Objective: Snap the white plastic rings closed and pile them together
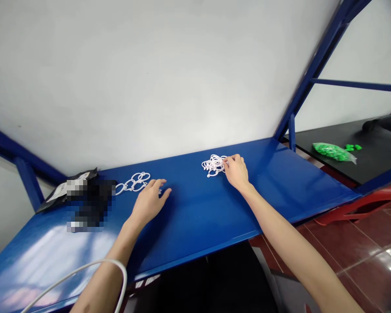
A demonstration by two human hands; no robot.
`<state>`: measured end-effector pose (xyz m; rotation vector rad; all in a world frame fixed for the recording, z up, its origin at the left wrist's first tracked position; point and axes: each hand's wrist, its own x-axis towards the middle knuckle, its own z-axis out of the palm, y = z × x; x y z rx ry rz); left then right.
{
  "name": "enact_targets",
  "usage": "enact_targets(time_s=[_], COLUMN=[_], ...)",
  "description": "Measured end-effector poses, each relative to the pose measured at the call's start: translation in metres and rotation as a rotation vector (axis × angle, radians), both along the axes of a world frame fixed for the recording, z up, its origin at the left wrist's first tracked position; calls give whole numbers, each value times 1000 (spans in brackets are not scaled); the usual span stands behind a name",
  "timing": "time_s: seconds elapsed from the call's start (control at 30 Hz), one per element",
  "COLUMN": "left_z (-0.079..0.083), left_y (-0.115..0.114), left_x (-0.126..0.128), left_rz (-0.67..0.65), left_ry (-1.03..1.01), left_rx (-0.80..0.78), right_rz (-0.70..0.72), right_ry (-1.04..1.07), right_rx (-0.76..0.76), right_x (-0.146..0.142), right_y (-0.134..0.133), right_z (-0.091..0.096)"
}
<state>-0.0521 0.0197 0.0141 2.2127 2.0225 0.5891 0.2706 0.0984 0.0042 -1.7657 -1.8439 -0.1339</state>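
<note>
On the blue table, a bunched pile of thin white rings with small round knobs [213,163] lies right of the middle. My right hand [237,171] is at the pile's right edge, its fingers bent and closed on a white ring there. Further left, several more white rings [138,180] lie spread out near the wall. Beside their right end hovers my left hand [150,198], thumb and fingers apart, holding nothing. Part of these rings is hidden behind its fingers.
A black plastic package [68,189] with a white label, partly blurred, lies at the left. One white cable [97,262] loops over my left forearm. On a black table at the right sit a bag of green pieces [334,152] and loose green pieces [349,148]. Blue metal posts [291,132] frame the table.
</note>
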Motion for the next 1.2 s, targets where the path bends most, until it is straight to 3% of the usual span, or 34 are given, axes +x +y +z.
enact_targets(time_s=[0.1, 0.17, 0.37, 0.57, 0.7, 0.87, 1.03, 1.2], left_z=[1, 0, -9, -15, -14, -7, -4, -3], left_y=[1, 3, 6, 6, 0, -11, -14, -15], left_x=[1, -3, -15, 4, 23, 37, 38, 42], left_rz=[-151, -167, -193, -177, -287, -372, -337, -309], left_ry=[-213, -230, -27, 80, -98, -432, -631, -758], left_rx=[49, 84, 78, 121, 107, -49, -124, -146], right_rz=[-5, 7, 111, 415, 653, 846, 883, 867], right_ry=[0, 11, 33, 69, 100, 212, 258, 262], right_rx=[23, 60, 172, 128, 29, -92, -190, -187], right_x=[0, -3, -21, -49, -62, -68, -70, -72], right_y=[1, -2, -15, -35, -49, -58, -63, -65], right_z=[-1, -1, 0, 2, 2, 2, 6, 6])
